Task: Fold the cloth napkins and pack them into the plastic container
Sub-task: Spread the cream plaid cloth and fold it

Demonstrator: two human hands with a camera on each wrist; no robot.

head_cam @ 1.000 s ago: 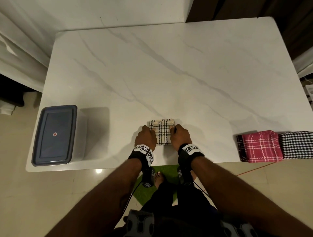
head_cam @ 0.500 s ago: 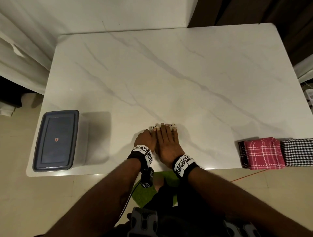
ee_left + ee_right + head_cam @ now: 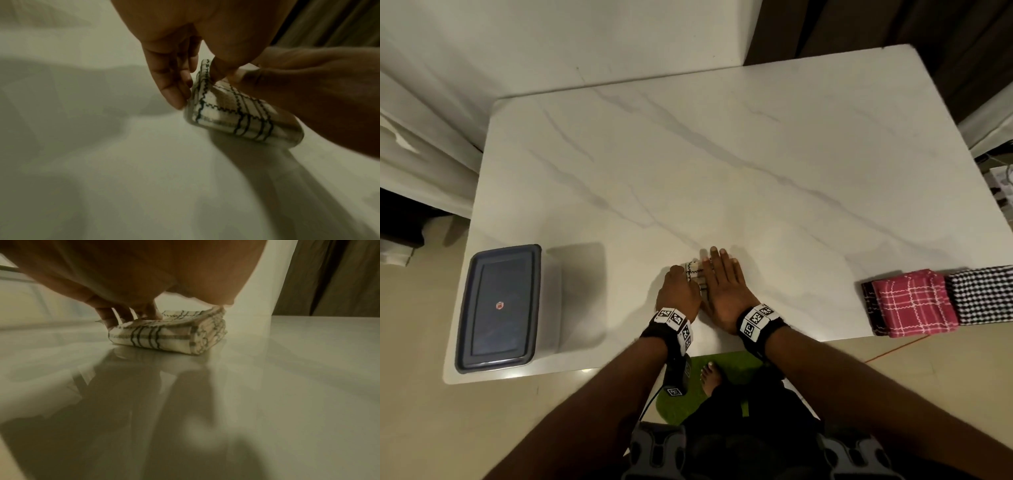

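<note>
A white napkin with dark check lines (image 3: 693, 272) lies folded into a small thick pad near the table's front edge. My left hand (image 3: 683, 275) is at its left side. In the left wrist view this hand (image 3: 197, 84) pinches the napkin's (image 3: 226, 113) raised edge between thumb and fingers. My right hand (image 3: 717, 265) lies flat on top with straight fingers, pressing the pad down and hiding most of it. The right wrist view shows the layered folds of the napkin (image 3: 168, 335) under the palm. The plastic container (image 3: 498, 305), its blue lid on, stands at the front left.
At the table's front right edge lie a folded pink checked napkin (image 3: 914, 303), a black-and-white houndstooth one (image 3: 983, 294) and a dark one (image 3: 869, 306) partly under the pink. The white marble table (image 3: 722, 171) stretches away behind my hands. A green mat (image 3: 688, 394) is on the floor.
A second ago each hand held one side of the wider napkin. The right hand has since come over onto it and now lies flat on a narrower pad.
</note>
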